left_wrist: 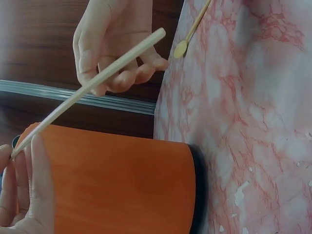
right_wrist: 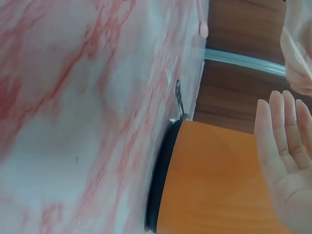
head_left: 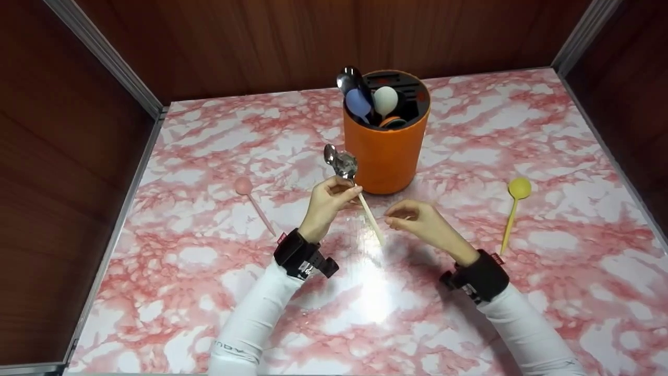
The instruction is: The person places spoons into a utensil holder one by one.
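My left hand point(head_left: 329, 203) pinches a spoon point(head_left: 369, 213) with a shiny metal bowl and a slim cream handle, just below the bowl. The spoon slants in front of an orange utensil holder point(head_left: 385, 156), its handle end pointing down to the right. In the left wrist view, the handle point(left_wrist: 92, 84) crosses in front of my right hand. That right hand point(head_left: 417, 222) is to the right of the handle, fingers loosely bent and holding nothing. Another metal piece point(head_left: 330, 154) shows just beyond the held spoon's bowl, left of the holder.
In the holder's black top point(head_left: 391, 78) stand a blue-headed utensil point(head_left: 358, 102), a white-headed one point(head_left: 386, 99) and a black ladle-like one point(head_left: 349, 78). A pink spoon point(head_left: 255, 206) lies left on the marbled table point(head_left: 198, 292); a yellow spoon point(head_left: 514, 209) lies right. Wood panels surround the table.
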Tool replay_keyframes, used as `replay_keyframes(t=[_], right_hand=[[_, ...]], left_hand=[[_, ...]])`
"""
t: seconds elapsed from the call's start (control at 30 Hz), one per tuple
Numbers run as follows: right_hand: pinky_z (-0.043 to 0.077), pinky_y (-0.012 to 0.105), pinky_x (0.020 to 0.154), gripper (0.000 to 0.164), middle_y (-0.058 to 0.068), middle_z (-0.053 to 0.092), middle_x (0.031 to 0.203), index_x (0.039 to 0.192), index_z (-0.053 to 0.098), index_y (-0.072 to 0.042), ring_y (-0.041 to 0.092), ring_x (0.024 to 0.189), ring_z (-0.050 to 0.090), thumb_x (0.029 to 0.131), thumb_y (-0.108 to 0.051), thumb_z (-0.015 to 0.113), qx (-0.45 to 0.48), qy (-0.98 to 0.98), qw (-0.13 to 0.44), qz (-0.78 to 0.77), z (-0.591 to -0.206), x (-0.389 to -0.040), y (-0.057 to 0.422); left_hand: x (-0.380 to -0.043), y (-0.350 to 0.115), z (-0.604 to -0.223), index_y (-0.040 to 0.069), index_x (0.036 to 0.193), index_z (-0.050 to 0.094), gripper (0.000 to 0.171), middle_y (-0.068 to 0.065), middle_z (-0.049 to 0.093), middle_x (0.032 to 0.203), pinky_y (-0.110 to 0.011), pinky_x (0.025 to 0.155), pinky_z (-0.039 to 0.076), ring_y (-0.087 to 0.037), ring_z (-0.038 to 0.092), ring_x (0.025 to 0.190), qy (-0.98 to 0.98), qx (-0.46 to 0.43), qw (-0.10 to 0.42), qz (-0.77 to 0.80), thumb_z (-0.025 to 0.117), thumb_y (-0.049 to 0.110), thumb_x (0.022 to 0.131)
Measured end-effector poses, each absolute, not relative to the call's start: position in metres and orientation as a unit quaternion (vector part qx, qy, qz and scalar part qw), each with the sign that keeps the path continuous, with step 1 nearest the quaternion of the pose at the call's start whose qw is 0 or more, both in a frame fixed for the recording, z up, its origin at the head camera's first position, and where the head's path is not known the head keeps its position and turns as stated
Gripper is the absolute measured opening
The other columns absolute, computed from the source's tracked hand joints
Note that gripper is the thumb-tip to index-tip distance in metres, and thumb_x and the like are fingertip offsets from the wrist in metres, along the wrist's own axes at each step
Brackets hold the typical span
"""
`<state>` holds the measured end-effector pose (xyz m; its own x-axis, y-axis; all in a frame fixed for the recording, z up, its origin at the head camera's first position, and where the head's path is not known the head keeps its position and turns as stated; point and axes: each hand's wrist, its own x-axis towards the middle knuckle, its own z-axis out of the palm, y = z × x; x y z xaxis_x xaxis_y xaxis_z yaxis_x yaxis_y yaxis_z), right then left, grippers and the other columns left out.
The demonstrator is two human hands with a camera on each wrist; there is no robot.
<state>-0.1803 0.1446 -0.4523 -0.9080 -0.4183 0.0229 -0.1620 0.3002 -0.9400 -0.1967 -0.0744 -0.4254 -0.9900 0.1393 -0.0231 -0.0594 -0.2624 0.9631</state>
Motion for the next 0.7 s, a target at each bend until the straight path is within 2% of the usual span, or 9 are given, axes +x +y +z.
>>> replay_keyframes(t=[0.2, 0.43, 0.5, 0.7], right_hand=[[0.054, 0.022, 0.077, 0.023, 0.014, 0.068, 0.101, 0.107, 0.067, 0.006, 0.022, 0.090, 0.064, 0.091, -0.010, 0.068, -0.178, 0.799, 0.127, -0.560, -0.453, -0.180, 0.140], [0.055, 0.024, 0.078, 0.023, 0.015, 0.067, 0.100, 0.107, 0.066, 0.010, 0.018, 0.088, 0.065, 0.092, -0.007, 0.066, -0.186, 0.783, 0.135, -0.578, -0.454, -0.179, 0.137], [0.055, 0.023, 0.077, 0.022, 0.016, 0.068, 0.098, 0.106, 0.066, 0.010, 0.018, 0.086, 0.065, 0.092, -0.006, 0.066, -0.191, 0.784, 0.131, -0.576, -0.455, -0.180, 0.136], [0.055, 0.022, 0.076, 0.019, 0.021, 0.067, 0.097, 0.104, 0.065, 0.013, 0.023, 0.085, 0.066, 0.091, -0.001, 0.065, -0.204, 0.781, 0.120, -0.578, -0.455, -0.180, 0.133]], left_hand=[[-0.194, -0.072, -0.425, -0.001, 0.087, 0.061, 0.008, -0.008, 0.064, 0.082, -0.044, 0.077, 0.058, -0.019, 0.064, 0.073, 0.625, 0.048, 0.046, 0.778, 0.066, -0.007, 0.085], [-0.191, -0.070, -0.425, -0.004, 0.089, 0.061, 0.008, -0.009, 0.063, 0.082, -0.044, 0.076, 0.059, -0.016, 0.065, 0.072, 0.606, 0.065, 0.061, 0.790, 0.066, -0.009, 0.085], [-0.190, -0.069, -0.425, -0.007, 0.091, 0.061, 0.009, -0.008, 0.063, 0.082, -0.042, 0.077, 0.059, -0.016, 0.064, 0.073, 0.610, 0.067, 0.063, 0.787, 0.066, -0.009, 0.084], [-0.188, -0.067, -0.424, -0.007, 0.094, 0.062, 0.012, -0.004, 0.064, 0.082, -0.035, 0.077, 0.059, -0.014, 0.063, 0.076, 0.629, 0.072, 0.057, 0.772, 0.068, -0.009, 0.084]])
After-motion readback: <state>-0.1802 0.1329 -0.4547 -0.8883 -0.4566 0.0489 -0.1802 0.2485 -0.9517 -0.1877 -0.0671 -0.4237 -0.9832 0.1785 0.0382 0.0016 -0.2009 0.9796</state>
